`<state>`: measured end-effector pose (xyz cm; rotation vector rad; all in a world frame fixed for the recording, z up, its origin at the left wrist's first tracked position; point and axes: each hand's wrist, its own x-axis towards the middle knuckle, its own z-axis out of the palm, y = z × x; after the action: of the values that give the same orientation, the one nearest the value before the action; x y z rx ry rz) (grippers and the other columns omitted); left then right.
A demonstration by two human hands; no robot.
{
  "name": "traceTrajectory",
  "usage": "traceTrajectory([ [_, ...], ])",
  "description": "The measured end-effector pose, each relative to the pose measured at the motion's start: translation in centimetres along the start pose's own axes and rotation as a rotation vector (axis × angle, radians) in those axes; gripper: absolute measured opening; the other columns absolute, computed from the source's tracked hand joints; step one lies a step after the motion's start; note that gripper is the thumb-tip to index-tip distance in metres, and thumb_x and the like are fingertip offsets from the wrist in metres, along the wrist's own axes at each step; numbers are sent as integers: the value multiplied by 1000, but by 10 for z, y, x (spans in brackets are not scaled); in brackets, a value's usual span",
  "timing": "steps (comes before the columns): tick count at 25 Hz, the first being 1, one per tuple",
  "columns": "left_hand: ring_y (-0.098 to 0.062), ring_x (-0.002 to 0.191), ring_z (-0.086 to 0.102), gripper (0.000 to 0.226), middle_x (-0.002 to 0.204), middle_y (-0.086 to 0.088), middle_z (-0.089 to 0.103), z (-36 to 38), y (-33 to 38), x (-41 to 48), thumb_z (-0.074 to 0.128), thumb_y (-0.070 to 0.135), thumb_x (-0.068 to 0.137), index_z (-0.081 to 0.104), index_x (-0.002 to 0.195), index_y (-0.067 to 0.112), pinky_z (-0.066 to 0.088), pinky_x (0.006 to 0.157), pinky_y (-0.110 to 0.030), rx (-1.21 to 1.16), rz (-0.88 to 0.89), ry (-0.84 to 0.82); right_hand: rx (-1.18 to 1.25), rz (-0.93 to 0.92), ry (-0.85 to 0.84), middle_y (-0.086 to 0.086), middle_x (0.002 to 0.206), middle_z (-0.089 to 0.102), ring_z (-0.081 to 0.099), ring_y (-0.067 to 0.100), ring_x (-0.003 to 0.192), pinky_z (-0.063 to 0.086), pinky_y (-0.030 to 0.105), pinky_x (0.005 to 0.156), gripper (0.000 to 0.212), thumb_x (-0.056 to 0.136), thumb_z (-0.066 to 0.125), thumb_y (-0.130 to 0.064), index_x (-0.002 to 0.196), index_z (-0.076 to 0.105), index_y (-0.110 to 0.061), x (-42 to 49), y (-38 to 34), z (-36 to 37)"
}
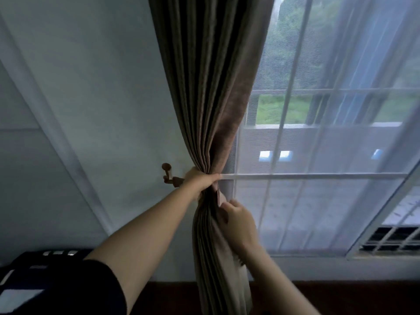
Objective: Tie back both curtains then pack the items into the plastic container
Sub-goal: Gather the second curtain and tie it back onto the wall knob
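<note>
1. Your left hand [200, 181] is wrapped around the brown curtain [209, 87] at its narrowest point, fingers closed over the gathered pleats and squeezing them into a tight bunch.
2. Your right hand [238, 220] sits just below and to the right of the left one. Its fingers are curled against the curtain's right edge; the thumb and fingertips appear pressed on a fold of fabric, but motion blur keeps the exact pinch from being readable.
3. The curtain hangs from the top of the view, fans wide above your left hand, and falls in loose pleats below it to the dark floor [341, 298].
4. A brown wall hook [167, 172] with a round knob is fixed to the pale wall [102, 98] just left of your left wrist. A short brown piece runs from it toward your hand; whether it is a tieback cannot be told.
5. To the right of the curtain, a sheer white curtain [341, 155] covers the window [286, 110]; greenery shows through it.
6. A dark sleeve [91, 285] covers your left upper arm at lower left.
7. The plastic container is not in view.
</note>
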<state>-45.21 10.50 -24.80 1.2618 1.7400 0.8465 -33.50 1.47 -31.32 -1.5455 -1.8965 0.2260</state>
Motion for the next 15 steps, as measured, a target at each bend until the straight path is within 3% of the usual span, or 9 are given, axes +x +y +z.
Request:
traceTrajectory([
  [3, -23, 103, 64, 65, 111, -6, 67, -18, 8, 3, 82, 34, 65, 55, 120, 13, 55, 87, -45, -90, 7, -261, 171, 122, 71, 6, 105, 53, 62, 29, 78, 38, 25, 61, 10, 82, 57, -13, 90, 62, -12, -9, -13, 30],
  [6, -24, 106, 63, 70, 112, -9, 68, -34, 24, 7, 80, 39, 65, 55, 124, 12, 55, 86, -41, -71, 17, -390, 415, 259, 117, 6, 132, 43, 60, 23, 102, 45, 24, 83, 16, 79, 63, -14, 94, 68, -9, -1, -27, 49],
  [8, -24, 107, 63, 82, 112, -10, 68, -39, 29, 8, 82, 44, 55, 55, 124, 10, 53, 90, -43, -45, 7, -449, 641, 371, 120, 0, 141, 35, 49, 17, 120, 42, 26, 98, 19, 84, 59, -15, 98, 70, -8, 6, -35, 58],
  [11, -24, 109, 62, 74, 116, -9, 66, -38, 26, 10, 82, 40, 59, 55, 123, 13, 51, 94, -48, -32, 32, -418, 848, 486, 156, 2, 141, 42, 41, 17, 130, 35, 32, 108, 27, 89, 46, -5, 99, 70, -12, 12, -41, 58],
  [13, -23, 111, 60, 64, 119, -7, 65, -37, 25, 13, 79, 35, 68, 54, 124, 15, 49, 95, -48, -19, 42, -402, 975, 582, 190, 9, 125, 56, 52, 22, 120, 43, 38, 102, 23, 88, 52, -5, 94, 59, -25, 15, -38, 59],
  [15, -23, 113, 58, 68, 121, -6, 63, -38, 25, 16, 80, 36, 66, 53, 126, 17, 49, 94, -48, 4, 48, -408, 1073, 626, 166, 9, 115, 59, 60, 22, 109, 49, 39, 95, 33, 82, 64, -11, 108, 46, -23, 18, -31, 65],
])
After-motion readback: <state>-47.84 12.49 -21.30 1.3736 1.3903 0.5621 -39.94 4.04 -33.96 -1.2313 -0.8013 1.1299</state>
